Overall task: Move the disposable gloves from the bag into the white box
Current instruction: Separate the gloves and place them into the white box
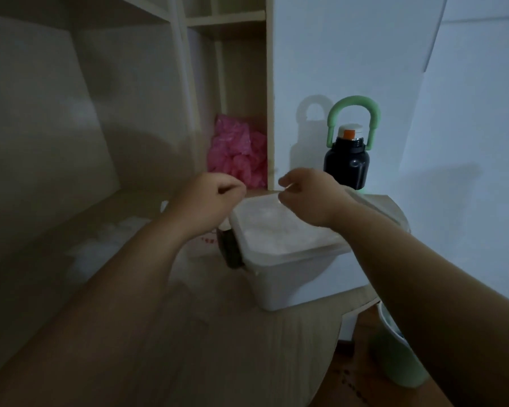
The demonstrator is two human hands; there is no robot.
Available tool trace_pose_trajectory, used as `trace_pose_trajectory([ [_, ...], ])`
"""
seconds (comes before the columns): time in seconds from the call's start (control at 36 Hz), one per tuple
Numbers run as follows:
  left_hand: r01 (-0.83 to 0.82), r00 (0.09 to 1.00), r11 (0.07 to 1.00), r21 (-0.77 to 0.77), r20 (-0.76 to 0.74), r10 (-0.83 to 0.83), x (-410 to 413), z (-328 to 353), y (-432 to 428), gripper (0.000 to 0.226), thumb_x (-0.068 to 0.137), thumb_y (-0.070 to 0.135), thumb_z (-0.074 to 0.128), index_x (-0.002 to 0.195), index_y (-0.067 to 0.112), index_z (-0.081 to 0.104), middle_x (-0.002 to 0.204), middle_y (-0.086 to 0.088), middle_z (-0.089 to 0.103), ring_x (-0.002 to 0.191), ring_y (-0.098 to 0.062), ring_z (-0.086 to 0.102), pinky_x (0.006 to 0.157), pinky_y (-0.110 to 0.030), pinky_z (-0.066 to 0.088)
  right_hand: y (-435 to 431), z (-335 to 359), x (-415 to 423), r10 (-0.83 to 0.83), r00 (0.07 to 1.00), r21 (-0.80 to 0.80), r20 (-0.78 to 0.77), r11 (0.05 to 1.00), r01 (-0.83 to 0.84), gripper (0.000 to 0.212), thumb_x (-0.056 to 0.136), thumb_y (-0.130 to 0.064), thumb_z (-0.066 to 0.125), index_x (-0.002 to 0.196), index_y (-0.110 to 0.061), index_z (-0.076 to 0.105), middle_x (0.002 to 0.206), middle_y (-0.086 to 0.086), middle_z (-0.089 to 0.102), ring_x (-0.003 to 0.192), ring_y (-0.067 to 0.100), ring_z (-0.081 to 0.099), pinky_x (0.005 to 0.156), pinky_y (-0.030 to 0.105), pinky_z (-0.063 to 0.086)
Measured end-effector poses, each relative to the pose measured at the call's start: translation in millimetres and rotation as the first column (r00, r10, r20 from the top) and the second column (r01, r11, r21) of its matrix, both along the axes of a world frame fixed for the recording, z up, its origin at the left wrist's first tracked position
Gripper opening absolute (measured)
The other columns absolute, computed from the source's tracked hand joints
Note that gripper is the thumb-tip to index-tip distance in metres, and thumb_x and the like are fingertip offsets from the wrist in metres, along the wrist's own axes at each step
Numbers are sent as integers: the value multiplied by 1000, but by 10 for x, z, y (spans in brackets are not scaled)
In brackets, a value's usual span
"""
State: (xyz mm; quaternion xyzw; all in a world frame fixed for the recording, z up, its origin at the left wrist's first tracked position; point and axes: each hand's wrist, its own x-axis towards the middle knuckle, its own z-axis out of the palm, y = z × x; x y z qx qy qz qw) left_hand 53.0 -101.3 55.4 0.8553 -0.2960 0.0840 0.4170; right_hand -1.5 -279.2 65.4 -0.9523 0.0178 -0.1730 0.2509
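In the head view, both hands hover just above the white box (291, 277), which stands on the pale surface (206, 333) in front of a shelf unit (227, 22). The step in hand looks like feeding a glove into the box. The right hand (306, 190) has thumb and forefinger pressed together on a thin pale sliver, probably the edge of a clear disposable glove (287, 188). The left hand (215, 195) has its fingers curled in tight. Whether it grips the other end of that glove I cannot tell, because the light is dim and the film is almost invisible.

The next move probably calls for lowering the pinched film onto the box's top and letting go. After that, a hand would reach back to the crumpled pale plastic (109, 242) left of the box, which I take to be the bag.

The top of the box is covered by something cloudy and whitish. It may be a heap of gloves or a lid, and I cannot tell which. The gloves are thin, clear and limp, so they are likely to cling and drift.

A pink crumpled bundle (235, 154) sits in a shelf cubby behind the hands. A dark bottle (346, 165) with a green handle stands just beyond the box.
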Motion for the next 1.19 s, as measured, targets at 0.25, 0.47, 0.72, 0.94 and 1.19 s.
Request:
trace_pose_trajectory([
  [0.25, -107, 985, 961, 255, -106, 138, -295, -688, 688, 37, 89, 29, 64, 125, 24, 61, 124, 5, 61, 109, -12, 57, 87, -23, 43, 971, -312, -263, 30, 944, 97, 328, 993, -66, 24, 92, -18, 51, 113, -16, 64, 103, 4, 69, 91, 23, 63, 82, 38, 52],
  [0.47, 82, 986, 732, 677, -160, 38, -313, -1315, 732, 48, 94, 49, 44, 138, 32, 46, 148, -2, 36, 131, -26, 39, 107, -44, 35, 1252, -717, -432, 124, 814, -146, 567, 988, -49, 20, 80, -8, 57, 94, -3, 70, 78, 12, 70, 60, 31, 65, 45, 38, 52],
  [0.72, -80, 984, 997, -7, -162, 78, -391, -975, 850, 18, 95, 22, 55, 84, 28, 67, 84, 14, 65, 81, -2, 60, 71, -19, 43, 1327, -842, -455, 146, 986, 131, 80, 979, -156, 48, 92, -16, 52, 140, -18, 44, 138, 5, 51, 124, 20, 50, 99, 26, 39],
  [0.94, -160, 709, 527, -834, -469, -527, -323, -573, 1189, 24, 66, 35, 74, 77, 15, 67, 80, -2, 60, 61, -11, 60, 54, -21, 49, 1460, -713, -445, 305, 946, 260, -110, 928, -268, 96, 81, -31, 73, 151, -27, 8, 140, -9, 43, 117, 0, 44, 90, 16, 36],
  [1.19, -126, 782, 550, -826, -423, -457, -294, -435, 1259, 13, 84, 7, 56, 84, 16, 65, 73, 8, 64, 62, 0, 59, 51, -11, 48, 1389, -361, -253, 136, 975, 533, 176, 820, -210, 17, 94, -23, 55, 87, -10, 64, 73, -2, 57, 68, 11, 54, 65, 28, 48],
])
